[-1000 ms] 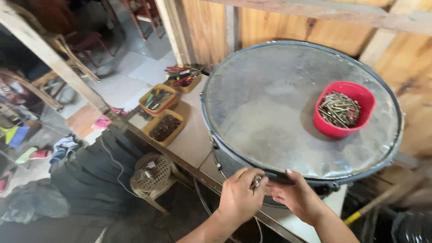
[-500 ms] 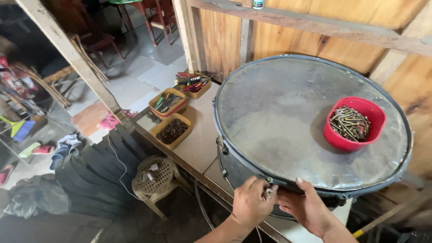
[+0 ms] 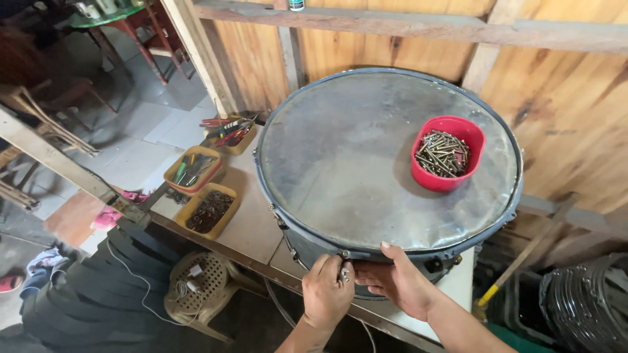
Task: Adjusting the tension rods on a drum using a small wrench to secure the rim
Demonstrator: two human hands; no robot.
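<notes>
A small wooden workshop, apparently for drum making or repair: rough plank walls [image 3: 392, 52], a worn workbench [image 3: 248, 222] bearing a large drum [image 3: 366, 157], yellow trays of hand tools [image 3: 193, 168], a red bowl of screws [image 3: 447, 153], stacked metal hoops [image 3: 589, 307].

walls: warm wooden plank wall [image 3: 569, 111] with beams | floor: pale grey tiled floor [image 3: 140, 124] | furniture: red-legged table [image 3: 124, 26], wooden chair [image 3: 59, 98] at left | light: soft daylight

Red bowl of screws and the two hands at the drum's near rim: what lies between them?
Only bare grey drumhead lies between the red bowl and both hands, left hand, right hand, in the head view.
</notes>
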